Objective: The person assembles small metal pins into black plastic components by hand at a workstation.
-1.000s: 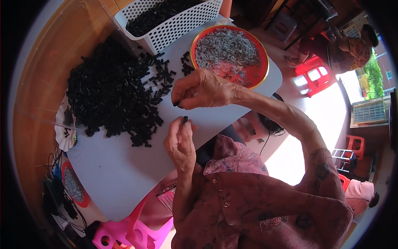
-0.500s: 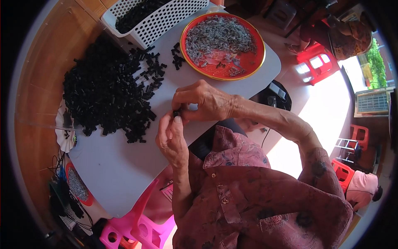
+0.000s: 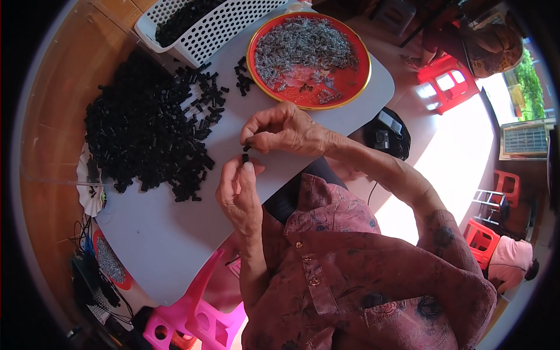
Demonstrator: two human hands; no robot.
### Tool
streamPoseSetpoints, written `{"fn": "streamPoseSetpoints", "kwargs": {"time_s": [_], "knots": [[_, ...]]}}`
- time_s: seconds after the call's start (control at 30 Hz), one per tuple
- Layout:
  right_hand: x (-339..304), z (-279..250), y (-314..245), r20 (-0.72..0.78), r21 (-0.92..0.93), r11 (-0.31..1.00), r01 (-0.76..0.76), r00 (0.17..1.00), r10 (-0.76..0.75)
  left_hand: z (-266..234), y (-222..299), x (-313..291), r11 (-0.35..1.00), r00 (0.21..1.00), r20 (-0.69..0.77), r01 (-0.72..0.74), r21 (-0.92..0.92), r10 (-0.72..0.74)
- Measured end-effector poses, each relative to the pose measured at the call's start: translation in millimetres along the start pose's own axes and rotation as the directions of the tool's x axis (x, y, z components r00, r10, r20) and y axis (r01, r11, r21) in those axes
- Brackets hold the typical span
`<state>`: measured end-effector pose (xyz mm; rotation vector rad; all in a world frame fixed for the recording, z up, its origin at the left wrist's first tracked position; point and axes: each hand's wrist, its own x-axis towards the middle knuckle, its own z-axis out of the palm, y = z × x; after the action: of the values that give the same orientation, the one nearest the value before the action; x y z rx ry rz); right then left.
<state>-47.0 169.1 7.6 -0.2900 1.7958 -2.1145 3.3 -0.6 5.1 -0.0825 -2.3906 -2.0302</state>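
We see the left hand (image 3: 238,195) raised over the pale counter (image 3: 157,233), its grip closed on a small black piece (image 3: 245,157) pinched between thumb and fingertips. The right hand (image 3: 286,129) sits just above it, its grip closed on a second tiny black bit (image 3: 247,147); the two pieces are nearly touching, though we cannot tell whether they meet. To the left of our hands lies a big heap of black pieces (image 3: 146,128) spread across the counter. Behind it stands a white basket (image 3: 216,26) with more black parts inside. Beside the basket rests a round red tray (image 3: 359,76) piled with small grey metal parts (image 3: 303,49). A pink plastic stool (image 3: 192,318) shows below the counter's near edge.
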Motion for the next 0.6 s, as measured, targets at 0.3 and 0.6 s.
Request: {"fn": "streamPoseSetpoints", "kwargs": {"time_s": [0.3,0.6], "knots": [[1.2,2.4,5.7,0.133,-0.053,0.99,0.129,0.984,-0.121,-0.7,0.4,-0.2,0.993,0.998,0.02,-0.067,0.095,0.065],[2.0,1.3,10.8,0.114,0.035,0.983,0.182,0.976,-0.185,-1.8,-2.6,-0.4,0.99,0.997,0.033,-0.072,0.124,0.068]]}}
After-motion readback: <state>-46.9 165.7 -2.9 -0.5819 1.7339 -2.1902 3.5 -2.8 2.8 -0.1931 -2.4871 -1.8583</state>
